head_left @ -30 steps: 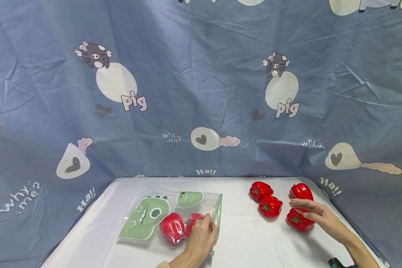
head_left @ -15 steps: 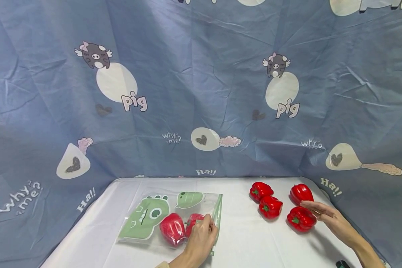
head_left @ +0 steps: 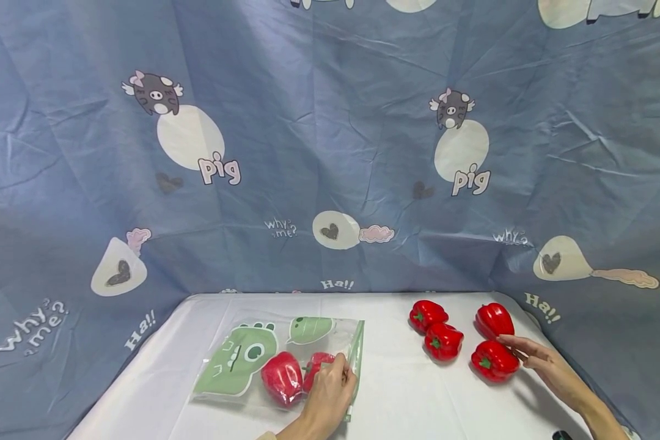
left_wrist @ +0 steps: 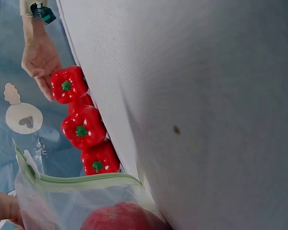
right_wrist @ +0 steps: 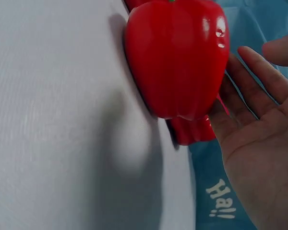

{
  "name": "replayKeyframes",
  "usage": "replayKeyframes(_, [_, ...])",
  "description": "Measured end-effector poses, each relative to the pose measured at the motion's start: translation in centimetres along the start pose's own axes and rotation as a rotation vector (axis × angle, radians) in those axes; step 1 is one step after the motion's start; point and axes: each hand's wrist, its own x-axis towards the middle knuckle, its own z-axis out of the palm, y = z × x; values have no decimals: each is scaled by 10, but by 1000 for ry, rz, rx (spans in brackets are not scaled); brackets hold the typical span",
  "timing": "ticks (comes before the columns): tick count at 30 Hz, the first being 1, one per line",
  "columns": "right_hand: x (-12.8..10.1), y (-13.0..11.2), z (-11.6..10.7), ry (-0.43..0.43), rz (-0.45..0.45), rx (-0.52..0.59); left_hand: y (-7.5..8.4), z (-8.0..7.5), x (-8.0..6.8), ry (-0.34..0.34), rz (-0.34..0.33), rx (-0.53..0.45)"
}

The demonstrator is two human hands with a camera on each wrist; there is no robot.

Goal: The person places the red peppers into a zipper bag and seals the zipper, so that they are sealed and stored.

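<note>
on the white surface (head_left: 396, 391), the zip bag (head_left: 253, 360) with the green dinosaur print lies flat with its mouth toward the middle, and two red peppers already sit inside it, one big one (head_left: 282, 377) and a second (head_left: 318, 368) tucked half under the left hand (head_left: 327, 400). that hand's fingers (head_left: 341, 366) are curled on the bag's open edge, pinching the plastic by the green zip strip, so the mouth looks held ready. over on the right, four peppers wait outside the bag: two touching at the back (head_left: 428, 313) and (head_left: 443, 340), one near the far corner (head_left: 494, 319), and the nearest one (head_left: 493, 360) just beside the right hand (head_left: 544, 366). the right hand's fingers are straight and lightly spread, palm turned toward that nearest pepper; the right wrist view shows the pepper (right_wrist: 175, 57) right at the fingertips (right_wrist: 259, 72), though whether skin meets pepper i cannot tell, and nothing is gripped. by my reckoning that is two packed and four to go, so about a third of the loading looks done, with the bag unsealed
</note>
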Motion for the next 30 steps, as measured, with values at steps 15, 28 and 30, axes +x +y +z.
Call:
replayKeyframes(15, [1,16,0,147,180,-178,-1,1,0,2,16,-12])
replayKeyframes(28, [3,25,5,75,201,-242,-2,2,0,25,30,-8])
replayKeyframes(30, [4,24,6,77,276,-266,-2,2,0,24,31,-8])
